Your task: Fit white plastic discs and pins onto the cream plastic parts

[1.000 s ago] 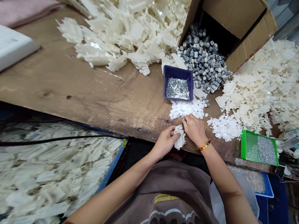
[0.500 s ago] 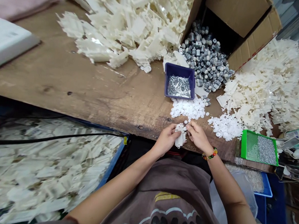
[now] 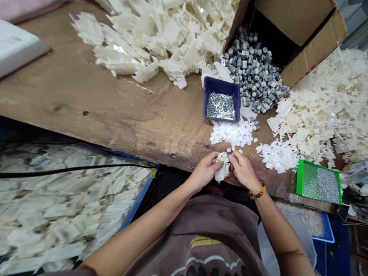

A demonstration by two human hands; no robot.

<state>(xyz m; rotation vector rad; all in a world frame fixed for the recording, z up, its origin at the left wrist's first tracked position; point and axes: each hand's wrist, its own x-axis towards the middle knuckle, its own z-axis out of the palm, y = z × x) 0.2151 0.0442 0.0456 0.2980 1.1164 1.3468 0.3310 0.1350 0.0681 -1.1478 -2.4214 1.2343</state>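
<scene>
Front edge of counter (image 3: 125, 117): left hand (image 3: 204, 169) and right hand (image 3: 242, 169) meet at white plastic piece (image 3: 221, 174) — left grips it, thumb on top; right fingertips bunched at upper right corner, can't tell if holding anything. Best kept steady, pressed gently; looks thin. Around: off-white parts heap (image 3: 162, 35), cardboard box (image 3: 316, 50), purple bin (image 3: 206, 97), disc pile (image 3: 230, 133) — loose disc (image 3: 240, 151) near right fingers, easily knocked.

Bare left forearm (image 3: 146, 223) and bare right forearm (image 3: 277, 218) reach forward, converging; bare left hand (image 3: 203, 171) is closed in a grip, thumb pointing rightward; bare right hand (image 3: 242, 170) sits just beside it, fingers bent inward
</scene>
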